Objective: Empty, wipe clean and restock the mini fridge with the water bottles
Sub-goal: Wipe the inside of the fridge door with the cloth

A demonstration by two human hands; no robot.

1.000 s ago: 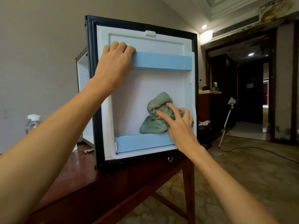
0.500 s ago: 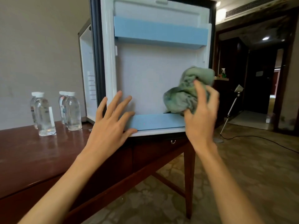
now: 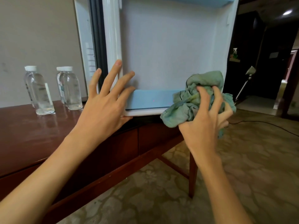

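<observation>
**A:** Where does everything stand, from the biggest thing down?

**B:** The mini fridge (image 3: 84, 46) sits at the right end of the desk (image 3: 24, 135). Its door (image 3: 169, 46) is swung open past the desk's front edge and faces us. A blue shelf rail (image 3: 150, 99) runs along the bottom of the door, with its long axis going left to right.

**A:** And the hands?

**B:** The left hand (image 3: 103, 107) is at the left end of the rail. Its fingers are straight and spread, and it holds nothing. The right hand (image 3: 203, 123) is at the right end, with its fingers curled into a bunched green cloth (image 3: 202, 94). The cloth touches that end of the rail, so I judge that a wipe would go leftward along it.

**A:** Where are the water bottles?

**B:** The water bottles (image 3: 40, 91) stand upright near the back edge of the desk, left of the fridge. They are well apart from the cloth, and the left hand is nearer to them.

**A:** Can you read any writing?

**B:** No. One bottle has a pale strip on it, but no brand or word on it is legible.
</observation>
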